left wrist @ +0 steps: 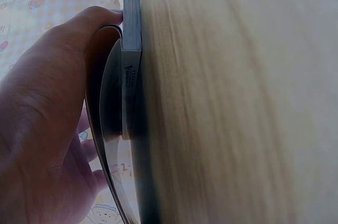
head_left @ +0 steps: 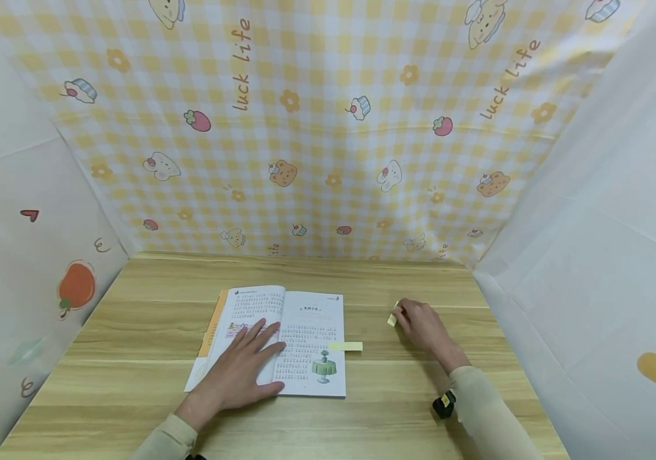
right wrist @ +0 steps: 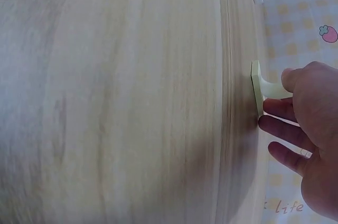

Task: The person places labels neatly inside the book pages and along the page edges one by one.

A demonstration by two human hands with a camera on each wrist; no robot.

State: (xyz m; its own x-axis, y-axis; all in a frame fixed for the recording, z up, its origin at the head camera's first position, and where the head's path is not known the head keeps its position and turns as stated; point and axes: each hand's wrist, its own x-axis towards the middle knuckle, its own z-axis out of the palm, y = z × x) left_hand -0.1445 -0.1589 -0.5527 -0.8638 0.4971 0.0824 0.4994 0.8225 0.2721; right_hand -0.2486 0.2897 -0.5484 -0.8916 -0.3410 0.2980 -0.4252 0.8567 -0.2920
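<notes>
An open book (head_left: 310,319) lies on the wooden table, with printed text on both pages and a green covered-table drawing on the right page. My left hand (head_left: 241,367) rests across its left page and gutter with fingers spread. A pale yellow sticky note (head_left: 346,346) juts past the right page's edge. To the right of the book, my right hand (head_left: 422,326) is at a small pad of yellow sticky notes (right wrist: 256,86). Its thumb and forefinger pinch the top sticky note (right wrist: 277,91), which curls up from the pad in the right wrist view.
The wooden table (head_left: 161,319) meets a yellow checked curtain (head_left: 316,128) at the back. White printed sheets hang at the left and right sides. A black wrist device (head_left: 444,404) sits at the right sleeve.
</notes>
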